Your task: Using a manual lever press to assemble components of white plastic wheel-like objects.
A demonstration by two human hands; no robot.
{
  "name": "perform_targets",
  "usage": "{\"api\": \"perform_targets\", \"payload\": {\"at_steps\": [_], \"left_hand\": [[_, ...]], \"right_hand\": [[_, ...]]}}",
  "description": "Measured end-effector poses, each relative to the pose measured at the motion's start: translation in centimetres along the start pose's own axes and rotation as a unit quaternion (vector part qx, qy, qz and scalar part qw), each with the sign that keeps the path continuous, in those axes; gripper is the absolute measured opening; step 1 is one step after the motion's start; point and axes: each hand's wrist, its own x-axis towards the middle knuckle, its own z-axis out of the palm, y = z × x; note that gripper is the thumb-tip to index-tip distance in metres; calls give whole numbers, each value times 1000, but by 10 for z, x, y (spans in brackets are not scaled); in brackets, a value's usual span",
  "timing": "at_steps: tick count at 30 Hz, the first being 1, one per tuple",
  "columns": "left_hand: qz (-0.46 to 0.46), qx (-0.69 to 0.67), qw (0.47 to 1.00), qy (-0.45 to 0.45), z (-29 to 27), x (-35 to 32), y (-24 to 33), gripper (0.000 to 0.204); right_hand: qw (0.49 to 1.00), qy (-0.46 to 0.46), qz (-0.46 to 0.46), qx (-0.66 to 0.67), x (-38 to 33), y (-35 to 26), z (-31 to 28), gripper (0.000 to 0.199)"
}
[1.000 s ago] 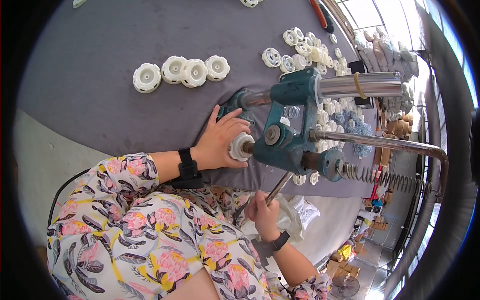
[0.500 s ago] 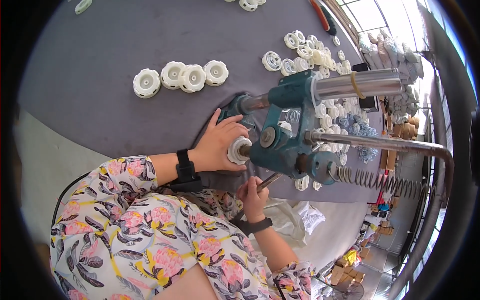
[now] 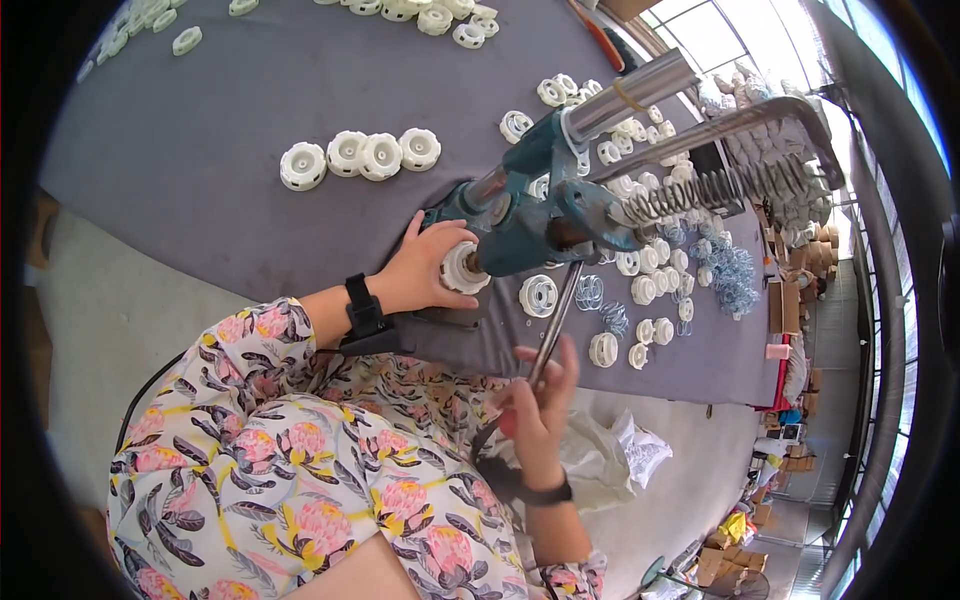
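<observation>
I see my left hand (image 3: 420,275) gripping the white wheel (image 3: 463,268) under the press (image 3: 530,215); my right hand (image 3: 540,405), closed on the lever (image 3: 552,335), could pinch fingers

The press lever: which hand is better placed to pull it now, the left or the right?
The right hand. It already grips the metal lever of the teal hand press. The left hand is busy holding the white plastic wheel under the press.

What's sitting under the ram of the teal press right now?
A white plastic wheel, steadied by the left hand. The press body and fingers cover its far side and whatever seat it rests on.
</observation>
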Motion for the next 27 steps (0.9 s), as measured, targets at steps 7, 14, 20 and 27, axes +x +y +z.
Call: {"api": "perform_targets", "payload": {"at_steps": [7, 14, 20, 27], "left_hand": [[10, 0, 999, 48, -7, 11, 7, 73], [-60, 220, 951, 209, -51, 23, -50, 78], [-64, 362, 930, -22, -68, 9, -57, 74], [-158, 421, 892, -47, -118, 6, -75, 64]], "right_hand": [[893, -211, -328, -223, 61, -115, -50, 44], [912, -161, -311, 216, 132, -128, -15, 52], [937, 10, -189, 294, 146, -79, -13, 48], [991, 82, -66, -87, 134, 38, -100, 29]]}}
